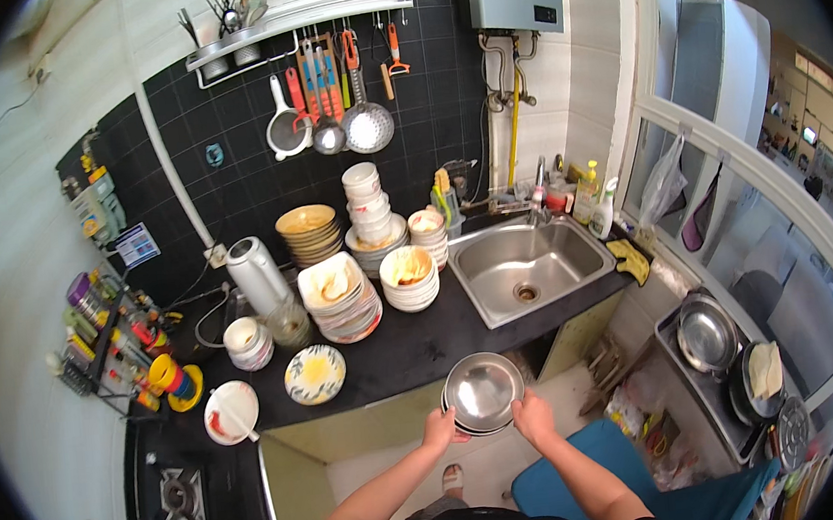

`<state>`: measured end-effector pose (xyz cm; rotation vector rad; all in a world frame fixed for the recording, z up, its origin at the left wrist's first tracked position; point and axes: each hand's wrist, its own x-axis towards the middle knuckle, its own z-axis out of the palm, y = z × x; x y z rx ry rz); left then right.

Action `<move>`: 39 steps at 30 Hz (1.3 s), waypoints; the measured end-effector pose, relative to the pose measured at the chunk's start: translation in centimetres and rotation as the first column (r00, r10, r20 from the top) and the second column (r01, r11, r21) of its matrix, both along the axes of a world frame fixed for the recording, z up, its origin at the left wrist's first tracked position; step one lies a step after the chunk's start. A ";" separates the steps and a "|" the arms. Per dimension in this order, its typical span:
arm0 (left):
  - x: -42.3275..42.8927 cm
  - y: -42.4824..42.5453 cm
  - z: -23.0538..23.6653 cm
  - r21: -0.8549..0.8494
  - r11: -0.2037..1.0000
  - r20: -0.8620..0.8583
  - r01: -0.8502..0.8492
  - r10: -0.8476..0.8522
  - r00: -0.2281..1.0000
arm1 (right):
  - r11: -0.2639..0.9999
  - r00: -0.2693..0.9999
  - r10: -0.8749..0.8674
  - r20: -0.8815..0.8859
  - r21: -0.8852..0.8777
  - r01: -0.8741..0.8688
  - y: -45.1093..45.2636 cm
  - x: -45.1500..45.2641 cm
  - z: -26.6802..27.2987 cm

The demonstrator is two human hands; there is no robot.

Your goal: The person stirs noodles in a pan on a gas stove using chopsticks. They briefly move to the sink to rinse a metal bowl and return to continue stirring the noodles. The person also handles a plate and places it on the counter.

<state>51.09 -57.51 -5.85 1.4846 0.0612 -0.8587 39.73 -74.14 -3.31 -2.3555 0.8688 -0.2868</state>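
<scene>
A small stack of shallow stainless steel bowls (483, 392) is held level in front of me, just off the counter's front edge. My left hand (442, 430) grips its left rim, and my right hand (532, 415) grips the right rim. Behind, on the black counter, stand a stack of white bowls (412, 296), a stack of squarish dishes (343, 311) and a stack of yellowish bowls (308, 240). A patterned plate (315, 375) lies to their left. Beyond the steel bowls, at the right, is a stainless steel sink (491, 268) with its drain visible.
A blue chair (583, 468) is close by my right arm. Farther right, a metal tray (696, 400) holds pans. At left are a gas burner (182, 496), a white bowl (239, 402) near the counter edge and an electric kettle (258, 274). Ladles and strainers (368, 127) hang on the wall.
</scene>
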 end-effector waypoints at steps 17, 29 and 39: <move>21.2 -12.4 -9.5 0.107 0.985 0.046 -0.138 0.134 0.990 | 0.811 0.896 -0.436 0.088 0.469 0.349 -21.2 8.8 -4.6; 21.4 -13.5 -6.8 0.532 0.732 0.204 -0.425 0.376 0.904 | 0.643 0.973 -0.228 0.018 0.754 0.137 -35.4 17.0 -6.3; 17.4 -25.5 4.3 0.226 0.910 0.659 -0.347 0.119 0.743 | 0.530 0.999 0.010 -0.044 0.847 0.032 -43.7 22.6 -7.8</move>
